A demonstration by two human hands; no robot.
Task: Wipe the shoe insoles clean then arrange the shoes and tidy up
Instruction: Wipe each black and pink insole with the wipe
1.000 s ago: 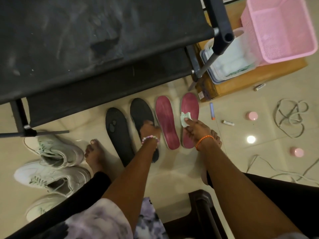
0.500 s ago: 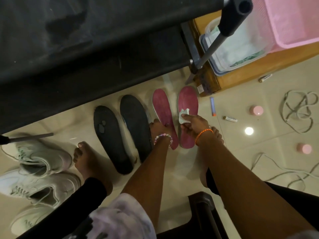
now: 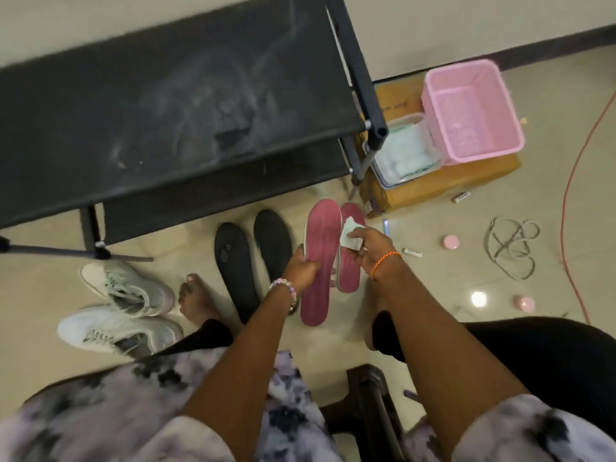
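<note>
The left hand is curled round the side edge of a pink insole, gripping it near the middle and holding it up off the floor, toe end pointing away toward the black shoe rack. The right hand pinches a crumpled white wipe just beside the insole's upper half. The insole looks thin, light and bendy, so I'd judge a mid-length grip like this one best, letting it stay flat under the wipe's pressure. Its face is dull rose with faint ridges. The second pink insole lies on the tiles behind it, two black insoles to the left, and white sneakers further left.
</note>
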